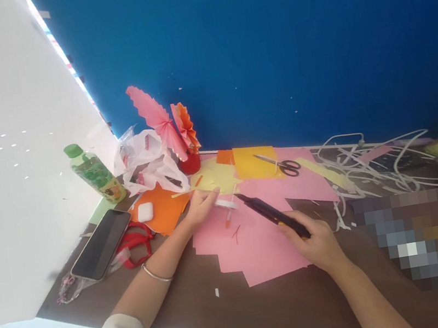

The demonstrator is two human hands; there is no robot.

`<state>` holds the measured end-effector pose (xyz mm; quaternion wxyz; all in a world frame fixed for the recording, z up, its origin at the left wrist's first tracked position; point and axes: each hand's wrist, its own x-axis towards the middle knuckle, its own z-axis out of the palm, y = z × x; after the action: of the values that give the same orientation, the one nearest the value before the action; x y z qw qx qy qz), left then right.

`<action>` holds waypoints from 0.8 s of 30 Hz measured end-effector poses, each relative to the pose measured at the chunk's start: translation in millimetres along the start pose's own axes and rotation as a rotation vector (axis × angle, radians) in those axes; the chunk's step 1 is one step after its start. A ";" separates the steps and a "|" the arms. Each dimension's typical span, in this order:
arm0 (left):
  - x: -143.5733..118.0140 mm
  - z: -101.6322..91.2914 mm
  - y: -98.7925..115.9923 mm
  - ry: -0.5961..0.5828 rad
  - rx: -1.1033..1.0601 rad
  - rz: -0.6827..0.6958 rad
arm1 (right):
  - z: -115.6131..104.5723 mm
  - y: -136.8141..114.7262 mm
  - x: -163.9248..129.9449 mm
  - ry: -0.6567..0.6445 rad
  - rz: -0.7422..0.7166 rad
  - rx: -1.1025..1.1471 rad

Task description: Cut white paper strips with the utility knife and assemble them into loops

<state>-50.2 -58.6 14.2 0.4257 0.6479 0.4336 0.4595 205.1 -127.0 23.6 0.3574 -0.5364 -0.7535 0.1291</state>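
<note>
My right hand point(314, 237) is wrapped round a black glue gun point(275, 215) with a narrow nozzle and a bit of yellow by my fingers. The nozzle points up and left, towards my left hand point(204, 204). That hand is closed, its fingers pinched near a small white strip point(225, 204); whether it holds the strip is hard to make out. Beneath both hands lie overlapping pink paper sheets point(259, 257), with a pale yellow sheet point(216, 175) behind. Thin brown scraps point(235, 233) rest on the pink paper.
Scissors point(286, 165) lie on yellow paper point(249, 156). Pleated paper shapes point(160, 120) stand in a red holder point(191, 164) by the blue wall. A bottle point(96, 175), a phone point(102, 243), a white case point(145, 212) and red handles point(138, 243) are left; white cables point(399, 157) tangle right.
</note>
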 end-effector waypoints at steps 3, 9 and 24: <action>1.2 0.2 3.7 0.006 0.047 0.054 | 2.5 -2.1 -1.9 -0.041 -0.028 0.009; 4.6 -3.6 4.0 0.041 0.028 0.062 | 6.8 -2.8 -3.5 -0.076 -0.091 -0.003; 7.1 -9.7 19.0 -0.119 0.027 -0.008 | 3.0 -10.9 -3.9 -0.068 -0.213 -0.071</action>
<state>-54.9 -55.4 36.0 0.4438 0.6780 0.4162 0.4124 195.9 -134.3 26.2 0.3239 -0.4612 -0.8220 0.0817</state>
